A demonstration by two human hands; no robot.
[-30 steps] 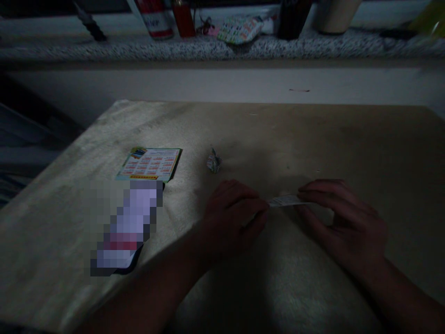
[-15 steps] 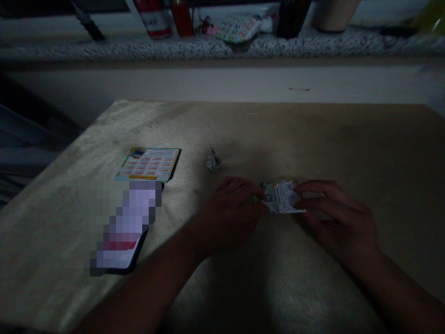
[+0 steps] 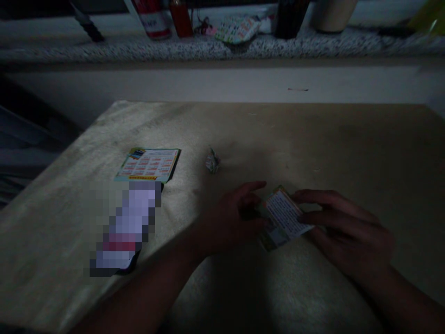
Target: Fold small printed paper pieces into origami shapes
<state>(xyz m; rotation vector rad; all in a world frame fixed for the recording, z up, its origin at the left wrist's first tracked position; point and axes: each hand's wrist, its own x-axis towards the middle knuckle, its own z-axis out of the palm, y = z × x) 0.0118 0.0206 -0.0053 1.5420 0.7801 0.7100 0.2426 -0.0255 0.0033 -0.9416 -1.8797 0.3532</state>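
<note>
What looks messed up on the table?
The crumpled scrap, lying to the right of the flat printed card. It looks odd because it's scrunched into a lump, while that card and the small card in the right hand look flat.

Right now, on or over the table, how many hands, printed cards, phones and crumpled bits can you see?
Hands: 2, left hand and right hand
Printed cards: 2, held card and flat card
Phone: 1
Crumpled bit: 1
Total: 6

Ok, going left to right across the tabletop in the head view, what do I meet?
Phone, crumpled scrap, left hand, held card, right hand. The flat printed card spans partly the same width as the phone, so I left it out.
</note>
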